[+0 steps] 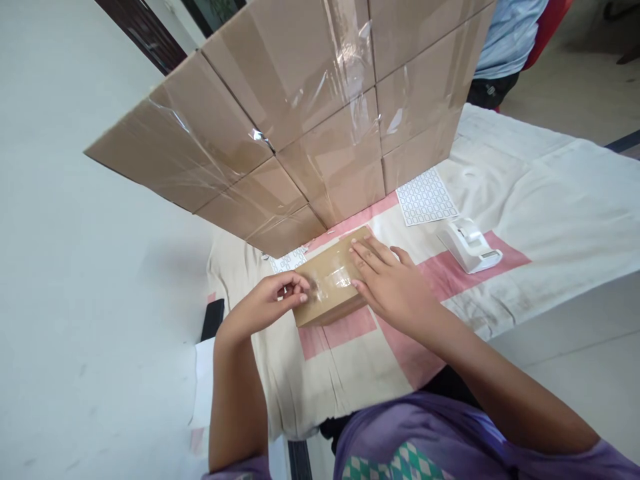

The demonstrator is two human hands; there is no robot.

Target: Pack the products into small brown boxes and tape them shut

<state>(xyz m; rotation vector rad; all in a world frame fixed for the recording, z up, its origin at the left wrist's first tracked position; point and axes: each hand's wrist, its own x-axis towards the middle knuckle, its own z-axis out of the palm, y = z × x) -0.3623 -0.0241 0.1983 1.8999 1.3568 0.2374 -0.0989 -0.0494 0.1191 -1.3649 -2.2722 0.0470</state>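
Observation:
A small brown cardboard box point(333, 277) lies on the cloth-covered table in front of me, with shiny clear tape across its top. My right hand point(385, 273) rests flat on the right part of the box, its fingers stretched over the top. At the box's left end is my left hand point(283, 293), its fingers curled and the thumb drawn in close to them. Whatever may be between those fingertips is too small to make out. To the right stands a white tape dispenser point(469, 245), apart from both hands.
A tall panel of taped cardboard point(320, 113) stands right behind the box. A sheet of printed labels point(427, 197) lies near its foot, and another label sheet point(289, 260) shows partly behind the box. A seated person point(507, 40) is beyond the table. A wall point(100, 267) runs along the left.

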